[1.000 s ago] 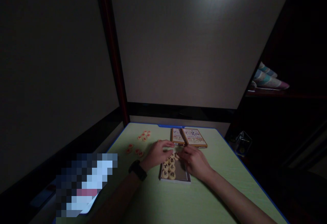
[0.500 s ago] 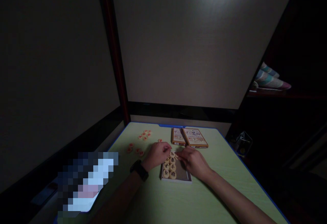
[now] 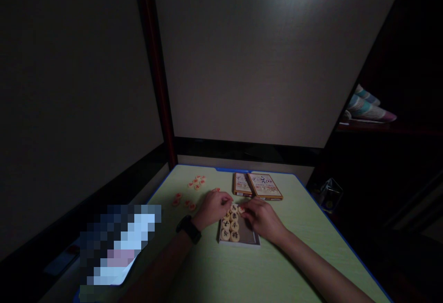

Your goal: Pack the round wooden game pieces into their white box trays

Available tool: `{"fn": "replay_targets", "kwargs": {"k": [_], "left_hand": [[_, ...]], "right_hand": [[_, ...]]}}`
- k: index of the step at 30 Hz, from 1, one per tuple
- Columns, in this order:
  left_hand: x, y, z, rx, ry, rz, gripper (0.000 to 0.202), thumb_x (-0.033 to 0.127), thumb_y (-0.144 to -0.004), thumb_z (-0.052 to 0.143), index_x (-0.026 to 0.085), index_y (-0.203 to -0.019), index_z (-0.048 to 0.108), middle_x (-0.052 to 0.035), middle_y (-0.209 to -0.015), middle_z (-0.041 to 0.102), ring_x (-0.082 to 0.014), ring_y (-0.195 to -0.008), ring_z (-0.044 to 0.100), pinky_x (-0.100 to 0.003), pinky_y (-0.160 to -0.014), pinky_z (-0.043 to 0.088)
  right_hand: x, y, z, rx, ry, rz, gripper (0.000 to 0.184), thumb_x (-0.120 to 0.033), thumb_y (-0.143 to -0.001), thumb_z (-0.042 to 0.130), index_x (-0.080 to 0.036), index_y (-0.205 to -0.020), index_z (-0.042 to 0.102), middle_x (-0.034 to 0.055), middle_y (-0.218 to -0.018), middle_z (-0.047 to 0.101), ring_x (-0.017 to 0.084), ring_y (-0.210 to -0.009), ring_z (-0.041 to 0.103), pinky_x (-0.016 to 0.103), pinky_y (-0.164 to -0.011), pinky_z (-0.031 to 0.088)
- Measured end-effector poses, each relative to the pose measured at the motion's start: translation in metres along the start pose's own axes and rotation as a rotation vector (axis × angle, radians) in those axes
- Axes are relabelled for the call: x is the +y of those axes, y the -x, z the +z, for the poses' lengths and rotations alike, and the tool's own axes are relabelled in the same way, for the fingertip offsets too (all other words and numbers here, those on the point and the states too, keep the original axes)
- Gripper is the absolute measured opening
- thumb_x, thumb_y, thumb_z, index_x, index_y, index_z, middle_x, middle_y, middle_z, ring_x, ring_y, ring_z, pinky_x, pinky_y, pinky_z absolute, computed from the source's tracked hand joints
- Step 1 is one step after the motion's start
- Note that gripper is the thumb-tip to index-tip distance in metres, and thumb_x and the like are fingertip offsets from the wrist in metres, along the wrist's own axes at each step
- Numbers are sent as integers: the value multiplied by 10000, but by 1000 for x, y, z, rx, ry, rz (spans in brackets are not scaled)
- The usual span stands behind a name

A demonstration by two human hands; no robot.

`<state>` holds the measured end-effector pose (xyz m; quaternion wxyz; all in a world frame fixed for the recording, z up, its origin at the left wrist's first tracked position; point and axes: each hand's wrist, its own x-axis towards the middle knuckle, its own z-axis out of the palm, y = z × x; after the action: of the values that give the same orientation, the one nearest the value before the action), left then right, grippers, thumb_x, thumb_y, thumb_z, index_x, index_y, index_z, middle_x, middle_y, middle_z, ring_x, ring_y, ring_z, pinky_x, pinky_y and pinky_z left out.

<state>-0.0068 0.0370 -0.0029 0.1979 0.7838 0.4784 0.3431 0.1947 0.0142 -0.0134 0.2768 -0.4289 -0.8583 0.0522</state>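
A shallow box tray point(image 3: 248, 236) lies on the table, its left part filled with black-marked Chinese chess pieces point(image 3: 234, 225) in two columns. My right hand point(image 3: 261, 215) is over the tray's right side, its fingertips pinching a round Chinese chess piece point(image 3: 241, 210) at the far end, beside the second column. My left hand point(image 3: 215, 210), with a dark watch on the wrist, is curled at the tray's far left corner. Its fingers are bent together, and whatever is between them is hidden. The left hand covers part of the first column.
Red-marked pieces point(image 3: 196, 181) lie in loose groups on the green table point(image 3: 294, 266), left of the tray. Two printed boxes point(image 3: 265, 186) overlap beyond my right hand. A blurred, bright screen-like object point(image 3: 124, 252) is at the table's left edge. A wall panel stands behind.
The piece in my right fingertips now shows more of its face beside the second column. My left hand stays almost where it was, and the view has shifted slightly.
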Motion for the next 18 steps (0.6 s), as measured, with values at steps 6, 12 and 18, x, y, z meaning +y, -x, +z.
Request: {"fn": "replay_targets", "kwargs": {"k": [6,12,18], "left_hand": [[4,1,-2,-24,-44,-33,226,183,-796,537,185,-823,761,-36,-812,767,-170,-758,682,-254,-773,500],[6,1,-3,-39,-55,-48,233,166,-798,537,190,-840,764,-31,-828,770,-162,-759,686,-245,-770,503],[8,1,-3,-43,-50,-43,233,165,-797,533,186,-831,763,-28,-814,767,-159,-747,681,-239,-746,497]], "right_hand": [[-7,-6,-5,-103,102,68,88,-199,-821,667,-163,-899,687,79,-885,699,233,-887,616,311,-783,454],[-12,-9,-7,-141,161,78,100,-182,-818,618,-172,-904,669,74,-890,684,223,-877,599,301,-778,423],[-15,-8,-9,-125,221,52,104,-206,-831,580,-187,-899,656,76,-872,678,242,-914,565,328,-817,391]]}}
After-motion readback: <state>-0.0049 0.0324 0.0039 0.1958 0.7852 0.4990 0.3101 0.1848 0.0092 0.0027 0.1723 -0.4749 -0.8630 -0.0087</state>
